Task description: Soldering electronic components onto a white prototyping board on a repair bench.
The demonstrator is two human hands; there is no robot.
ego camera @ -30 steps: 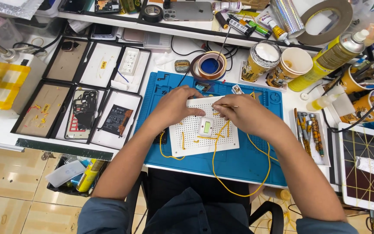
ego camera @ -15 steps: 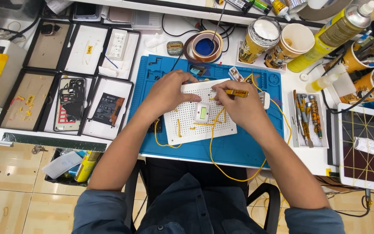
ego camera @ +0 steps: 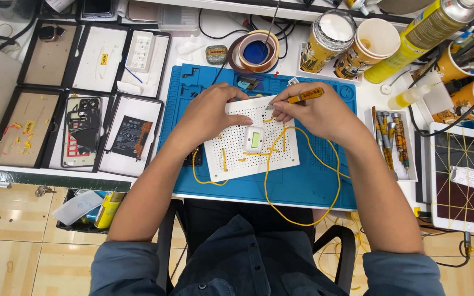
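Head camera looks down on a white perforated breadboard [ego camera: 250, 143] lying on a blue work mat [ego camera: 303, 181] on the counter [ego camera: 368, 104]. The left hand [ego camera: 207, 112] rests on the breadboard's upper left part, fingers curled loosely with the forefinger stretched flat along the board, gripping nothing that shows. The right hand [ego camera: 316, 112] sits at the board's upper right edge, its fingers closed on an orange-handled tool [ego camera: 302, 97] whose tip points down at the holes. A small white module with a green window [ego camera: 254, 140] sits near the board's middle, and yellow wires [ego camera: 281, 211] loop from the board over the mat's near edge. Beyond the board lies a roll of copper-coloured tape [ego camera: 257, 52]; to the board's left stand black trays [ego camera: 89, 131] with phone parts, and to its right a rack of screwdrivers [ego camera: 389, 134] and printed paper cups [ego camera: 368, 46]. Against the picture half a second ago, both hands are about where they were on the board, while the view has shifted slightly.
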